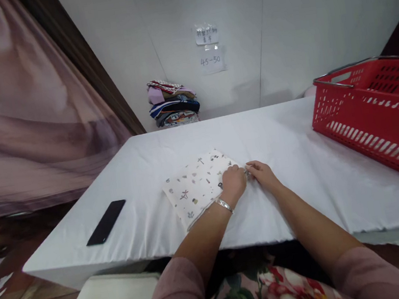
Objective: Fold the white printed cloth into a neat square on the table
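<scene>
A white cloth [197, 184] with a small print of plants and other figures lies folded flat on the white-covered table [142, 167], slightly askew. My left hand [234, 181], with a silver bracelet at the wrist, is closed on the right end of the cloth. Just to its right, my right hand [262, 174] pinches a small bit of the same end between thumb and fingers. The two hands are close together, and the bunched fabric between them is partly hidden by the fingers. The cloth's left part lies loose, with its layers showing along the near edge.
A black phone-like slab [106, 223] lies at the left of the table. On the right stands a red plastic basket [373, 120] with a metal handle. Folded clothes [173, 102] are stacked behind the far edge, below wall notes [211, 60]. A pink curtain [22, 105] hangs at left.
</scene>
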The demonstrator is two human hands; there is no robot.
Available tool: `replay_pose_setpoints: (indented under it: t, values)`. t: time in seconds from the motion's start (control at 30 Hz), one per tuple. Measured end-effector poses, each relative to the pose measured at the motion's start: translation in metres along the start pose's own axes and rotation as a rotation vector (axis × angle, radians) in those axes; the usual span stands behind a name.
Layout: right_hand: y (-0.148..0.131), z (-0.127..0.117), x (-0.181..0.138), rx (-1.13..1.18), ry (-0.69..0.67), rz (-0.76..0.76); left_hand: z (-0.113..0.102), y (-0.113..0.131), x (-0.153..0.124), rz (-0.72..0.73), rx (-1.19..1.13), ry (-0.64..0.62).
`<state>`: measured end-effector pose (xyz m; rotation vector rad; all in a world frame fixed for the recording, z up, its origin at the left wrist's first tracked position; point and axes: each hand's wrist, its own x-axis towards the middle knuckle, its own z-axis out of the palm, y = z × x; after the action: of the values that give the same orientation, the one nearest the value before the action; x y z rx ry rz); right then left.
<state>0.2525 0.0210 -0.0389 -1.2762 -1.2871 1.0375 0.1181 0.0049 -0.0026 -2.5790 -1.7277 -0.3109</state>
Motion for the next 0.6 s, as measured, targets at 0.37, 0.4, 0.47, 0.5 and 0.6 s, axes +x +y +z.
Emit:
replay_pose_setpoints:
  t: [0.37, 0.4, 0.47, 0.5, 0.6]
  values:
    - [-0.003, -0.004, 0.026, -0.495, -0.064, 0.045, -0.049, -0.117, -0.048, -0.352, -0.074, 0.158]
    - [-0.008, -0.001, 0.032, -0.56, -0.098, 0.073, -0.053, -0.139, -0.052, -0.487, -0.057, 0.17]
    - [-0.017, 0.009, 0.047, -0.654, -0.167, 0.122, -0.057, -0.176, -0.06, -0.722, -0.103, 0.121]
    - [-0.022, 0.015, 0.055, -0.685, -0.192, 0.133, -0.057, -0.19, -0.064, -0.823, -0.166, 0.067]
    - [-0.031, 0.034, 0.076, -0.717, -0.224, 0.14, -0.052, -0.216, -0.07, -0.932, -0.305, -0.035]
